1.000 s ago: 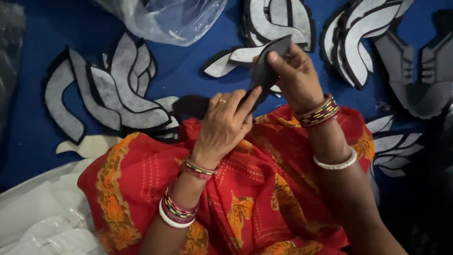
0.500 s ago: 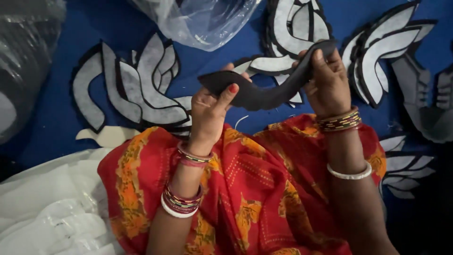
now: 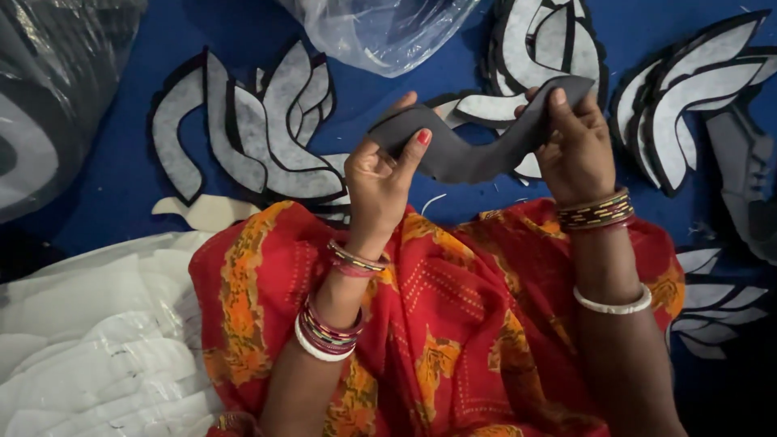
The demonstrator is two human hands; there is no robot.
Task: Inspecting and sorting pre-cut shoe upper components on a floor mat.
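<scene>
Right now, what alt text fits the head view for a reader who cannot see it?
Two bare hands, left hand and right hand, hold a curved dark grey cut piece stretched between them above a red and orange patterned lap. Stacks of grey-and-white curved pieces lie on the blue floor covering, beside a clear plastic bag.

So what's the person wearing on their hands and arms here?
No sleeves show. The left hand has a red-painted thumbnail; that arm carries red, gold and white bangles at two spots. The right hand has striped gold-and-red bangles at the wrist and one white bangle further up.
</scene>
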